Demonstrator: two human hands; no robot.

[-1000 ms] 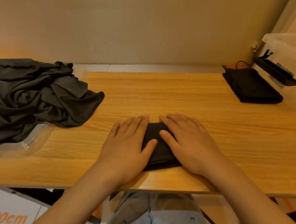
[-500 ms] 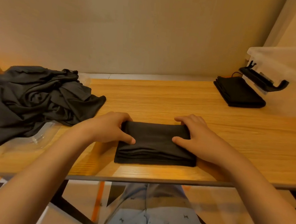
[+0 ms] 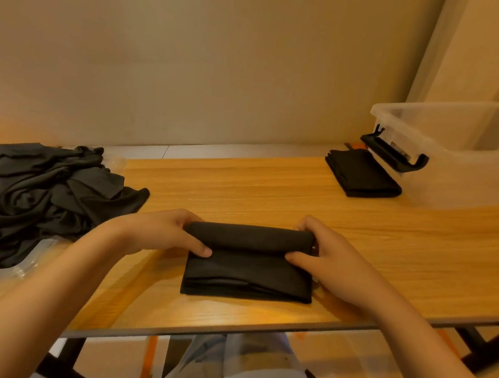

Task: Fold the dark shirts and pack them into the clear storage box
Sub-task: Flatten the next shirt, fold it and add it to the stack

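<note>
1. The wooden worktop (image 3: 272,191) is the biggest thing here, and everything else sits on it.
2. A messy pile of dark shirts (image 3: 37,196) lies at the left edge of the worktop, all crumpled up. One floppy bit of it reaches toward the middle.
3. The clear storage box (image 3: 469,176) stands at the far right corner of the worktop. You can see right through its walls.
4. One dark shirt (image 3: 248,268) lies in the middle of the worktop, near the front edge. It is folded into a neat block. Its far side is lifted and rolled over toward the front.
5. The left hand (image 3: 159,230) has the left end of that rolled part. Its grip is clamped on the shirt, with the thumb on the near side and the fingers curled round the back.
6. The right hand (image 3: 327,254) has the right end the same way, and its grip is clamped on the shirt too.
7. Another folded shirt (image 3: 362,175) lies flat near the far right corner, just beside the box and well apart from the hands.
8. A black handle (image 3: 394,155) sticks out from the left end of the box, just over that folded shirt's far corner.
9. Some clear plastic (image 3: 24,267) peeks out from under the pile, near the front left of the worktop.
</note>
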